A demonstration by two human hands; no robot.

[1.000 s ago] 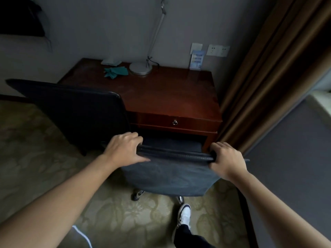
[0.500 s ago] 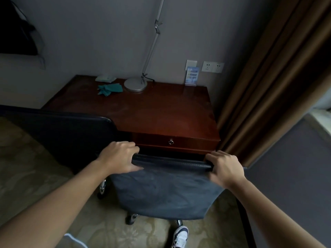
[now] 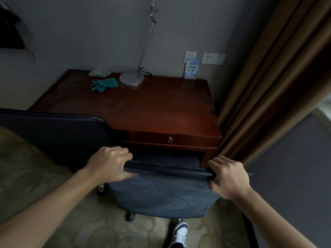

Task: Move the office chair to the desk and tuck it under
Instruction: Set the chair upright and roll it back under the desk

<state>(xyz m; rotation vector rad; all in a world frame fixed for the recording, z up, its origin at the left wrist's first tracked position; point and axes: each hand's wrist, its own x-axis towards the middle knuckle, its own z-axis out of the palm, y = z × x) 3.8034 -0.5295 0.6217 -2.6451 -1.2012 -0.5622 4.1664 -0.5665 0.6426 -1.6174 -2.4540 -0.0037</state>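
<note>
The office chair (image 3: 161, 194) sits right at the front of the desk (image 3: 143, 111), seat already poking into the kneehole under the drawer (image 3: 170, 139). It's on casters over carpet, so I'd guess it rolls with some drag, not heavy, and the padded backrest top is soft but firm enough to push. Best hold is exactly that top edge. Left hand (image 3: 109, 165) and right hand (image 3: 228, 178) are both curled closed over it, one at each end, fingers over the front.

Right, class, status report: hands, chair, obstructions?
Left hand, right hand gripping chair backrest. Seat partly under desk. Second dark chair close left.
</note>
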